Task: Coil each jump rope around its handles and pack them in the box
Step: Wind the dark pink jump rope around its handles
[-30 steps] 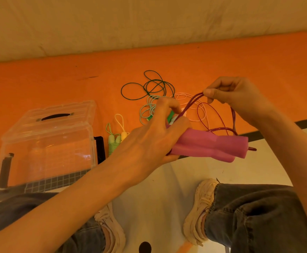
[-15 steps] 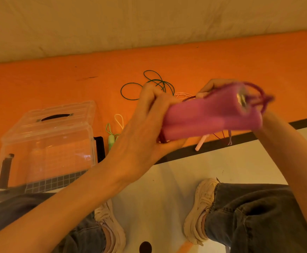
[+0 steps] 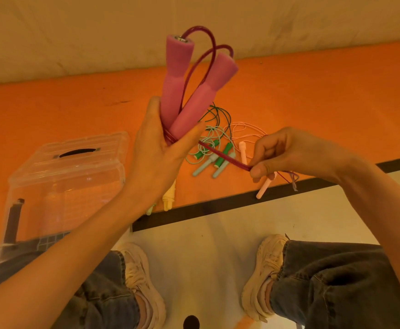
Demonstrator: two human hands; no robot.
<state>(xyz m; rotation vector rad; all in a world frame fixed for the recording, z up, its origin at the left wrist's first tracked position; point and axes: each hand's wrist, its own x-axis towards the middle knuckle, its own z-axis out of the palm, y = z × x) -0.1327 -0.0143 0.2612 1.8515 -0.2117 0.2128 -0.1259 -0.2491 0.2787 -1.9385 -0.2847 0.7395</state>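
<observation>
You have swung the pink handles [image 3: 189, 91] up on end since a moment ago: half a second back they lay across your view, and now your left hand [image 3: 156, 157] grips their lower ends together, so the pair stands upright and splays apart at the top, with the dark red rope [image 3: 220, 156] looping out of both caps. Your right hand [image 3: 286, 153] pinches that rope and draws it taut sideways from the base of the handles. That looks like the start of a fresh wrap, with little rope yet wound on. The other ropes, green [image 3: 220, 155], mint [image 3: 206, 162] and pale pink [image 3: 243, 153], lie tangled on the orange mat [image 3: 63, 110] near its front edge, uncoiled. The clear box [image 3: 63, 186] sits at the mat's left, lid on.
</observation>
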